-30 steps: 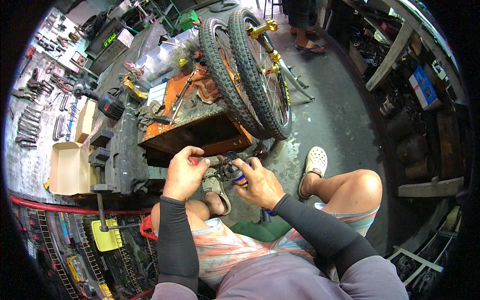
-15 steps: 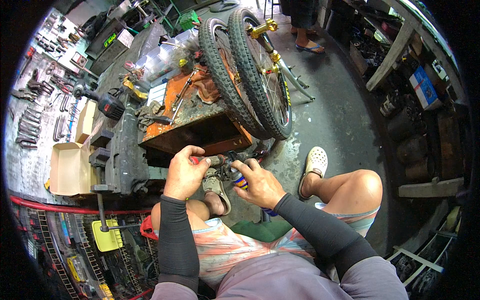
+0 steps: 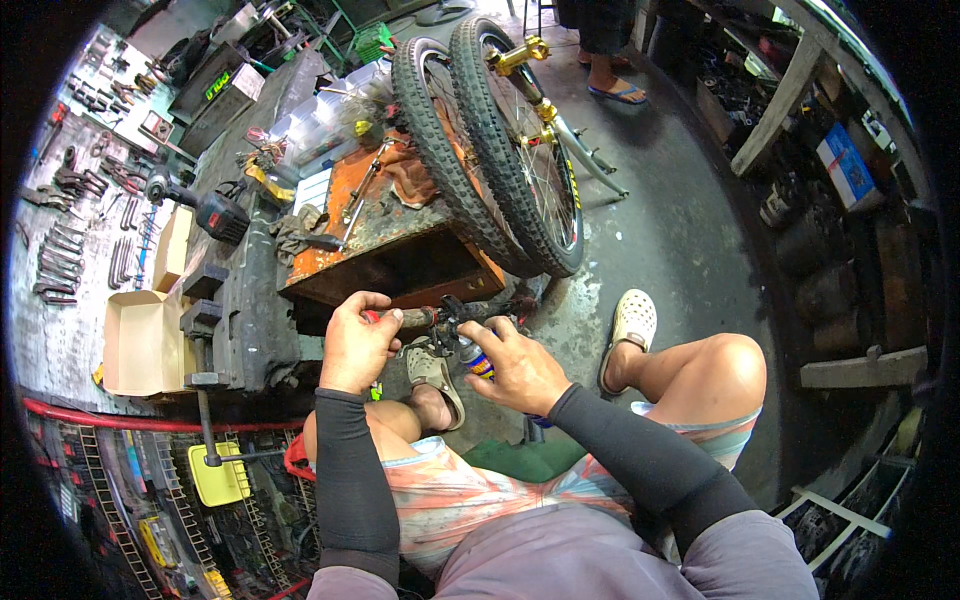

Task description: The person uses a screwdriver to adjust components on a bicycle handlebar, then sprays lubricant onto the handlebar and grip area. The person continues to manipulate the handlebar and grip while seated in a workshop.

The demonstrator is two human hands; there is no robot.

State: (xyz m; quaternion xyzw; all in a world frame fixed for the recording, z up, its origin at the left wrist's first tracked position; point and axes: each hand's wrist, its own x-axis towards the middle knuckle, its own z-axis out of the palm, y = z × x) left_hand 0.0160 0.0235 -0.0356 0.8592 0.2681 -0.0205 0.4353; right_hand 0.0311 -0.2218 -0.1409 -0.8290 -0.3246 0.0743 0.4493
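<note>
In my right hand (image 3: 520,370) is a small blue spray can (image 3: 477,361), the fingers wrapped about it and the index finger up at its top. My left hand (image 3: 357,345) is closed, pinching a small red piece (image 3: 372,316) whose kind I cannot make out. A dark bike part with a bar-like tube (image 3: 415,320) lies just beyond both hands, in front of the orange box. My left hand is close to the near end of this tube; whether they touch is hidden.
Two bicycle wheels (image 3: 425,130) lean on the orange box (image 3: 330,260), with a gold-fitted fork (image 3: 540,105) beside them. Left stands a bench with a cordless impact driver (image 3: 220,212), an opened carton (image 3: 140,345) and several wrenches (image 3: 60,255). A person's sandalled foot (image 3: 615,88) is at the back.
My left hand has shifted slightly left and away from the bike part, taking the red piece with it. My right hand keeps the spray can in nearly the same place.
</note>
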